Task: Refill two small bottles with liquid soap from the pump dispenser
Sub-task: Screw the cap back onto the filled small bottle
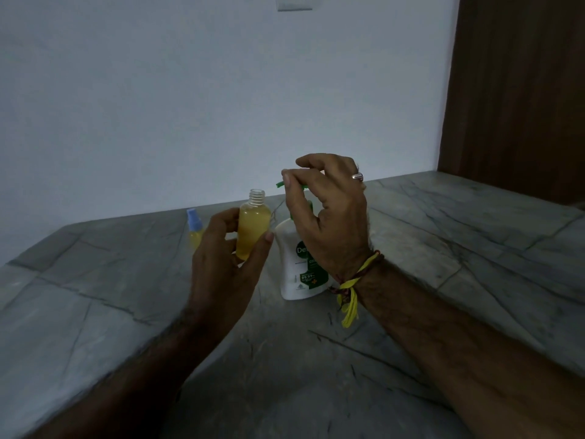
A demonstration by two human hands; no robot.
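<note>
My left hand (226, 258) grips a small clear bottle (252, 229) with no cap, nearly full of yellow soap, held upright just left of the pump dispenser. The white pump dispenser (299, 267) with a green label stands on the grey stone counter (126, 296). My right hand (329, 217) sits over its green pump head (280, 184), fingers curled around it; the nozzle tip pokes out to the left, above and right of the bottle's open neck. A second small bottle (193, 229) with a blue spray cap and yellow liquid stands on the counter behind my left hand.
A pale wall runs behind the counter, with a switch plate (294, 3) at the top. A dark wooden panel (519, 90) rises at the right. The counter's surface stretches left, right and toward me.
</note>
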